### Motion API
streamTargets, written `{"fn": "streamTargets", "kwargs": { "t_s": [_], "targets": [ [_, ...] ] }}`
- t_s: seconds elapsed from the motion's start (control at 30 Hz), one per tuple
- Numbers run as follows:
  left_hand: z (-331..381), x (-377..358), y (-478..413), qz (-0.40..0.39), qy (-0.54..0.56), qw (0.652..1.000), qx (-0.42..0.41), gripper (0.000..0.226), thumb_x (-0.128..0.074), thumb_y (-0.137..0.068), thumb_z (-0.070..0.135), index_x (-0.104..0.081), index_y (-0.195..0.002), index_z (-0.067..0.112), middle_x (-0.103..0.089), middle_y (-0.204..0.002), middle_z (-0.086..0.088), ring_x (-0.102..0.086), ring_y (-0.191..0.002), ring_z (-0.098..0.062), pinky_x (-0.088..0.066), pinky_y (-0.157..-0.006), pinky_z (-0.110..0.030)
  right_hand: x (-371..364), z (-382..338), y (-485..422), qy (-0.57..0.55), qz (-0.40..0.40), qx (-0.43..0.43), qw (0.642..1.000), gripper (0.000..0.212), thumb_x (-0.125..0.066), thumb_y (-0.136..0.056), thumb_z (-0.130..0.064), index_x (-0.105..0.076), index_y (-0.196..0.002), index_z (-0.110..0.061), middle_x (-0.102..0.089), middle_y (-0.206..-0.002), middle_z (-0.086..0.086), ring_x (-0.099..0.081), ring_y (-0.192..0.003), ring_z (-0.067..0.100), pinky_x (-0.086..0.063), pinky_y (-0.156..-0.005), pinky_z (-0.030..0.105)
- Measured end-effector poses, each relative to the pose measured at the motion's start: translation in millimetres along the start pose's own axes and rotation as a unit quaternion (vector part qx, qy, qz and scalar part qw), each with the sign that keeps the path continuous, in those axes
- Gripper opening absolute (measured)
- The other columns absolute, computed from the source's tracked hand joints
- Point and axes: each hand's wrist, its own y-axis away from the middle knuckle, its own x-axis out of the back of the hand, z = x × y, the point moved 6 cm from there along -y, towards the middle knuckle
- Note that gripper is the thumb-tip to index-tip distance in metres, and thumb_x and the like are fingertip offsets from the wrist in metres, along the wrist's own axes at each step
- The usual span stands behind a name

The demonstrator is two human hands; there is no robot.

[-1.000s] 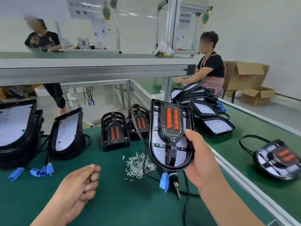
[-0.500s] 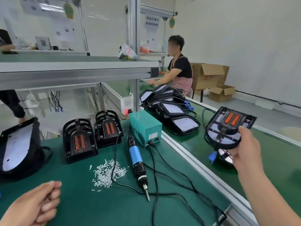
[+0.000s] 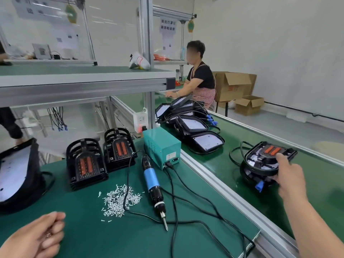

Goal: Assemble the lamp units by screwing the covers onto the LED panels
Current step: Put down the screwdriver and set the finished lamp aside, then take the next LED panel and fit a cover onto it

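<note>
My right hand (image 3: 290,175) reaches out to the conveyor belt (image 3: 214,164) on the right and grips an assembled lamp unit (image 3: 268,155), thumb on top. That unit rests tilted on another finished unit (image 3: 249,173) lying on the belt. At the bottom left, my left hand (image 3: 37,237) is curled round a few small metal screws. Two stacks of black covers with orange inserts (image 3: 85,164) (image 3: 119,148) stand on the green bench. A black LED panel (image 3: 14,174) leans at the far left.
A pile of loose screws (image 3: 119,200) lies mid-bench beside a blue electric screwdriver (image 3: 151,181), its cables trailing from a teal power box (image 3: 162,148). More LED panels (image 3: 195,127) are heaped on the belt. A seated person (image 3: 201,81) works beyond, near cardboard boxes (image 3: 234,86).
My right hand has carried the assembled lamp from in front of me across to the belt and lowered it onto the other unit. My left hand stayed curled at the bottom left.
</note>
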Motion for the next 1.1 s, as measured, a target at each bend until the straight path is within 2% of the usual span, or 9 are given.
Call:
{"fn": "streamTargets", "kwargs": {
  "t_s": [0.1,0.2,0.37,0.5,0.67,0.77,0.87,1.0,1.1],
  "targets": [
    [3.1,-3.9,6.7,-0.008,0.0,1.0,-0.004,0.025,-0.048,-0.108,0.022,-0.061,-0.104,0.0,-0.047,-0.057,-0.003,-0.028,-0.034,-0.009,-0.032,-0.045,-0.013,0.7,4.6,-1.0,0.077,0.022,0.015,0.997,0.068,-0.055,-0.083,-0.073,-0.061,-0.113,-0.013,-0.071,-0.12,0.015,-0.07,-0.103,0.039,-0.049,-0.073,0.043],
    [6.1,-11.9,16.8,-0.017,0.005,1.0,0.007,0.025,-0.048,-0.109,0.023,-0.06,-0.102,0.003,-0.046,-0.059,-0.003,-0.028,-0.034,-0.009,-0.033,-0.042,-0.011,0.4,5.5,-4.1,0.132,0.043,0.037,0.99,0.076,-0.049,-0.084,-0.078,-0.056,-0.118,-0.011,-0.055,-0.137,0.016,-0.062,-0.109,0.041,-0.053,-0.076,0.047],
    [13.9,-27.2,34.0,-0.022,-0.008,1.0,0.001,0.023,-0.046,-0.11,0.019,-0.058,-0.102,0.001,-0.046,-0.061,-0.004,-0.028,-0.037,-0.008,-0.026,-0.04,-0.009,5.4,-4.8,-8.2,0.194,0.111,0.136,0.965,0.058,-0.051,-0.09,-0.07,-0.051,-0.09,-0.012,-0.048,-0.124,0.015,-0.051,-0.115,0.046,-0.05,-0.096,0.063],
    [17.8,-32.7,45.7,-0.021,-0.021,1.0,-0.006,0.02,-0.047,-0.109,0.016,-0.059,-0.105,0.0,-0.047,-0.065,-0.004,-0.03,-0.042,-0.009,-0.023,-0.038,-0.011,-5.7,-12.2,-3.1,0.233,0.075,0.19,0.951,0.037,-0.055,-0.091,-0.066,-0.053,-0.108,-0.034,-0.043,-0.146,0.011,-0.043,-0.139,0.039,-0.04,-0.114,0.065],
    [18.7,-30.9,52.4,-0.007,-0.033,0.999,-0.012,0.018,-0.05,-0.107,0.013,-0.06,-0.112,-0.001,-0.051,-0.069,-0.004,-0.032,-0.048,-0.01,-0.024,-0.036,-0.016,-32.9,-32.6,28.0,0.267,0.024,0.239,0.933,0.039,-0.056,-0.092,-0.059,-0.051,-0.118,-0.03,-0.047,-0.141,0.012,-0.051,-0.133,0.045,-0.047,-0.104,0.072],
    [19.2,-29.8,55.0,0.002,-0.011,1.0,-0.007,0.019,-0.047,-0.108,0.006,-0.06,-0.116,-0.004,-0.055,-0.073,-0.006,-0.036,-0.052,-0.011,-0.026,-0.036,-0.02,-66.6,-48.9,76.8,0.265,-0.023,0.324,0.908,0.049,-0.052,-0.1,-0.053,-0.056,-0.139,-0.024,-0.047,-0.146,0.006,-0.038,-0.142,0.032,-0.036,-0.115,0.067],
    [21.3,-32.4,58.6,0.0,0.06,0.998,0.012,0.022,-0.042,-0.107,-0.002,-0.06,-0.119,-0.005,-0.06,-0.079,-0.01,-0.043,-0.057,-0.013,-0.032,-0.037,-0.021,-107.6,-54.6,128.3,0.239,-0.105,0.368,0.892,0.051,-0.049,-0.1,-0.054,-0.06,-0.138,-0.022,-0.054,-0.141,0.003,-0.036,-0.142,0.022,-0.034,-0.117,0.059],
    [24.3,-33.9,63.2,-0.006,0.219,0.975,0.043,0.028,-0.035,-0.104,-0.009,-0.057,-0.121,-0.005,-0.061,-0.083,-0.013,-0.052,-0.068,-0.015,-0.043,-0.042,-0.019,-170.3,-51.7,201.1,0.184,-0.228,0.373,0.881,0.033,-0.059,-0.104,-0.046,-0.066,-0.131,-0.028,-0.06,-0.127,-0.011,-0.05,-0.132,0.02,-0.045,-0.107,0.047],
    [25.6,-30.7,64.2,0.004,0.289,0.956,0.055,0.028,-0.036,-0.104,-0.009,-0.055,-0.124,-0.003,-0.06,-0.085,-0.011,-0.053,-0.067,-0.013,-0.041,-0.04,-0.017,-219.6,-45.6,263.2,0.161,-0.322,0.385,0.85,0.022,-0.056,-0.103,-0.051,-0.065,-0.121,-0.041,-0.063,-0.115,-0.025,-0.061,-0.111,-0.001,-0.048,-0.091,0.026]
  ]
}}
